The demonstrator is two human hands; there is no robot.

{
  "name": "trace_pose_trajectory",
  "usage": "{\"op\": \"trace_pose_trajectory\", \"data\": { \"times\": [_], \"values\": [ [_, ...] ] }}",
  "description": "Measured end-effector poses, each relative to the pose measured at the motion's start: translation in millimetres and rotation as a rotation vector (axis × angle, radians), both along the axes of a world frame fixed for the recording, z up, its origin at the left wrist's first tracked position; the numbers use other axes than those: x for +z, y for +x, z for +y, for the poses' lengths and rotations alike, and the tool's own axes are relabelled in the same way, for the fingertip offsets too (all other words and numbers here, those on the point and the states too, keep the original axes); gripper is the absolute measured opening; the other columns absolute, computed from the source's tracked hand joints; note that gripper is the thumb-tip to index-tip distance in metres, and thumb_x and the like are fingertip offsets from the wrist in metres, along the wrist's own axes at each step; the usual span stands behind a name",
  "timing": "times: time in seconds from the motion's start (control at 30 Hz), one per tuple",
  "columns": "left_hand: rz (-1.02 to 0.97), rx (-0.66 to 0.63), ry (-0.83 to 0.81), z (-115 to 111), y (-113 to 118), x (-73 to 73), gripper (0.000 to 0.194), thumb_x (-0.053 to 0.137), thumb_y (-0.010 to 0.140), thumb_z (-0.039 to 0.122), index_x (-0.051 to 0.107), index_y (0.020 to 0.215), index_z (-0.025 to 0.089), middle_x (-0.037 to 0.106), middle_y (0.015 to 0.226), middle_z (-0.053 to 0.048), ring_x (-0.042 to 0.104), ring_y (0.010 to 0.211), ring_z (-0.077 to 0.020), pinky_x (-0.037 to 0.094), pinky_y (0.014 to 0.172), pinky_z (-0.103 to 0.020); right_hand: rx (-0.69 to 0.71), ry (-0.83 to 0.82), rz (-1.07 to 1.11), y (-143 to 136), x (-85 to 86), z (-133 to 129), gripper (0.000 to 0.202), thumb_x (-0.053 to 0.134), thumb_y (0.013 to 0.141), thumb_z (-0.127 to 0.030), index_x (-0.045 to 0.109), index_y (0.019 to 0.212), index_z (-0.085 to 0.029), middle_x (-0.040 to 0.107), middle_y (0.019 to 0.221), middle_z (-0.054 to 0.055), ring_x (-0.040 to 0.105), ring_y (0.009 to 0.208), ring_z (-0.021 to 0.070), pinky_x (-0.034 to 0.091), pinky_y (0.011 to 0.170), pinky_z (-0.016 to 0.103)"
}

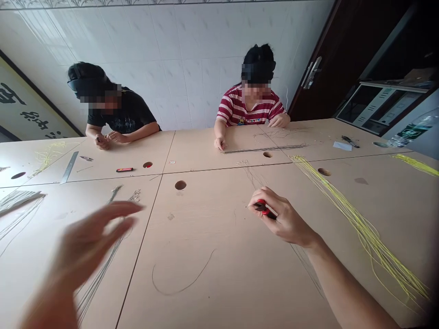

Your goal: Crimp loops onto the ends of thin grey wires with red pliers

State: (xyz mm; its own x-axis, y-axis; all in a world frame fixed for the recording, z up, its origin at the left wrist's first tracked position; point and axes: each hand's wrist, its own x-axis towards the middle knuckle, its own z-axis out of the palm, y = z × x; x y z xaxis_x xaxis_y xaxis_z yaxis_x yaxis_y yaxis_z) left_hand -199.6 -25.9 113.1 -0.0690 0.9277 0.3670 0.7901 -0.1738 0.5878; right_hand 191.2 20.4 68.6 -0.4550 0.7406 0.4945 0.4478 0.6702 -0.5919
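Note:
My right hand (279, 217) is closed around small pliers (263, 209) with red and black handles, at the right of centre. A tiny bit of something pale shows at its fingertips. My left hand (94, 237), blurred by motion, is raised at the left with thumb and fingers apart and nothing visible between them. Beneath and beside it runs a bundle of grey cords (103, 269) with small metal ends. One thin curved cord (181, 291) lies on the table between my hands. More thin grey cords (252, 176) pass under my right hand.
Yellow cords (346, 214) stretch along the right of the table (192, 224). Across it sit two people, one handling a bundle of dark cords (264, 149). A steel ruler (69, 167), a red-black tool (125, 170), a cutter (350, 141) and a bottle (413, 130) are farther off.

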Motion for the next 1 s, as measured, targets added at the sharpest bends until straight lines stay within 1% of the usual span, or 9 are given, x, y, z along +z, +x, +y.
{"op": "trace_pose_trajectory", "data": {
  "times": [0.1, 0.17, 0.23, 0.3, 0.5, 0.67, 0.83, 0.9, 1.0],
  "values": [
    [-0.152, -0.432, -0.106, 18.8, 91.0, -8.2, 0.022, 0.062, 0.087, 0.039, 0.07, 0.104, 0.027, 0.072, 0.11, -0.003, 0.065, 0.104, -0.0223, 0.052, 0.091, -0.034, 0.05, -0.04, 0.017, -12.7, 2.9, -5.4, 0.021, 0.046, 0.085, -0.003, 0.048, 0.086, -0.024, 0.053, 0.083, 0.002, 0.047, 0.074, 0.0164, 0.04, 0.066, 0.03],
    [-0.254, -0.553, -0.141, 25.7, 133.0, -14.3, 0.019, 0.059, 0.091, 0.033, 0.069, 0.104, 0.024, 0.071, 0.109, -0.005, 0.064, 0.103, -0.0197, 0.051, 0.09, -0.033, 0.066, -0.044, 0.02, -18.8, 5.1, -8.8, 0.019, 0.048, 0.086, -0.004, 0.048, 0.087, -0.024, 0.053, 0.082, 0.002, 0.047, 0.074, 0.0161, 0.04, 0.065, 0.03],
    [-0.317, -0.584, -0.167, 28.2, 153.7, -18.4, 0.016, 0.057, 0.092, 0.03, 0.069, 0.1, 0.022, 0.071, 0.101, -0.004, 0.064, 0.097, -0.0176, 0.049, 0.087, -0.031, 0.076, -0.036, 0.019, -22.7, 6.8, -11.1, 0.019, 0.048, 0.086, -0.005, 0.048, 0.087, -0.024, 0.053, 0.081, 0.001, 0.047, 0.073, 0.0159, 0.04, 0.065, 0.03],
    [-0.363, -0.588, -0.18, 28.1, 159.4, -20.1, 0.014, 0.057, 0.092, 0.028, 0.069, 0.094, 0.021, 0.071, 0.093, -0.003, 0.063, 0.091, -0.0163, 0.048, 0.085, -0.03, 0.085, -0.03, 0.024, -25.1, 7.9, -12.3, 0.018, 0.049, 0.087, -0.005, 0.048, 0.087, -0.024, 0.052, 0.08, 0.001, 0.046, 0.073, 0.0159, 0.04, 0.065, 0.03],
    [-0.456, -0.615, -0.24, 25.1, 157.4, -21.6, 0.016, 0.054, 0.092, 0.026, 0.065, 0.083, 0.019, 0.068, 0.084, -0.001, 0.057, 0.083, -0.0154, 0.043, 0.081, -0.03, 0.098, -0.028, 0.037, -30.3, 8.4, -12.7, 0.016, 0.049, 0.089, -0.007, 0.047, 0.085, -0.023, 0.053, 0.081, 0.002, 0.046, 0.075, 0.0157, 0.04, 0.067, 0.03],
    [-0.485, -0.588, -0.308, 25.0, 158.3, -24.7, 0.016, 0.054, 0.09, 0.026, 0.061, 0.078, 0.019, 0.065, 0.08, -0.002, 0.054, 0.083, -0.0164, 0.041, 0.076, -0.029, 0.113, -0.015, 0.031, -33.7, 8.0, -12.8, 0.016, 0.048, 0.09, -0.008, 0.048, 0.086, -0.023, 0.053, 0.079, 0.001, 0.045, 0.073, 0.0155, 0.04, 0.068, 0.03],
    [-0.518, -0.573, -0.328, 27.1, 159.7, -30.2, 0.018, 0.054, 0.09, 0.029, 0.06, 0.077, 0.019, 0.061, 0.077, -0.002, 0.05, 0.076, -0.015, 0.039, 0.066, -0.027, 0.1, 0.041, 0.004, -35.0, 6.1, -11.2, 0.017, 0.047, 0.09, -0.007, 0.047, 0.085, -0.023, 0.054, 0.078, 0.001, 0.044, 0.074, 0.0159, 0.039, 0.069, 0.031],
    [-0.507, -0.573, -0.312, 28.2, 159.5, -33.1, 0.017, 0.053, 0.091, 0.029, 0.059, 0.079, 0.019, 0.059, 0.077, -0.001, 0.049, 0.075, -0.0139, 0.039, 0.067, -0.027, 0.098, 0.023, 0.005, -35.6, 4.2, -9.9, 0.016, 0.047, 0.091, -0.008, 0.046, 0.085, -0.022, 0.052, 0.078, 0.001, 0.044, 0.074, 0.0157, 0.038, 0.069, 0.03],
    [-0.468, -0.563, -0.275, 30.5, 158.8, -37.1, 0.014, 0.052, 0.092, 0.026, 0.058, 0.08, 0.02, 0.058, 0.08, 0.0, 0.048, 0.075, -0.0128, 0.039, 0.065, -0.025, 0.084, -0.079, 0.04, -37.5, 0.3, -7.1, 0.015, 0.049, 0.094, -0.015, 0.044, 0.081, -0.022, 0.047, 0.076, -0.001, 0.042, 0.071, 0.0142, 0.037, 0.066, 0.029]
  ]
}}
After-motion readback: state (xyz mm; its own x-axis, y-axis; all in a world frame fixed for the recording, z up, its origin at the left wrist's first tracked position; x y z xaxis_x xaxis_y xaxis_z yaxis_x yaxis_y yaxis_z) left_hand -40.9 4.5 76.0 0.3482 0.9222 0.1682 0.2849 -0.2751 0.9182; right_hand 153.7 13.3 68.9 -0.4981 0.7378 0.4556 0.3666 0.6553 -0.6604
